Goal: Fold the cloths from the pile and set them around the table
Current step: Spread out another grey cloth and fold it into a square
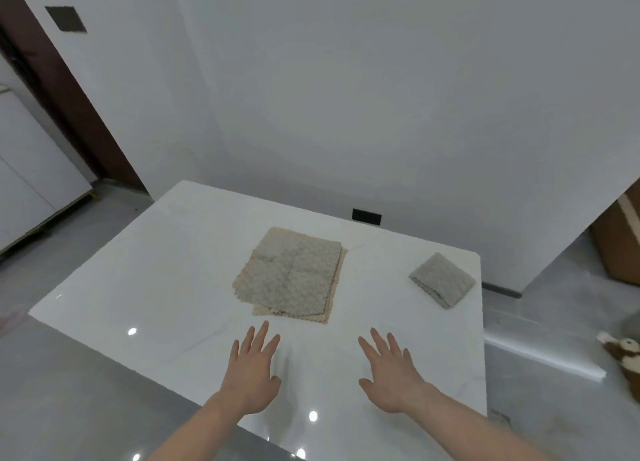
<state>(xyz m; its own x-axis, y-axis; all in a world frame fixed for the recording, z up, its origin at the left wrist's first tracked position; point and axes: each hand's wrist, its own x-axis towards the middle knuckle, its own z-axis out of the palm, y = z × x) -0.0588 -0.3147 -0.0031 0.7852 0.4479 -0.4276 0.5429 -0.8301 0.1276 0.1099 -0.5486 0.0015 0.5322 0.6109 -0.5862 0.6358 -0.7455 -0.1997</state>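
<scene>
The pile (290,276) lies flat mid-table (166,252), grey cloths over beige ones, edges slightly fanned. One folded cloth (441,280) sits well right of the pile, close to the table's right edge. Both hands are empty with fingers spread, the left hand (252,370) just nearer than the pile, the right hand (391,374) nearer and to its right. The likely slip: pinching the fanned edges may lift two cloths together, or drag the pile askew on the glossy top.
</scene>
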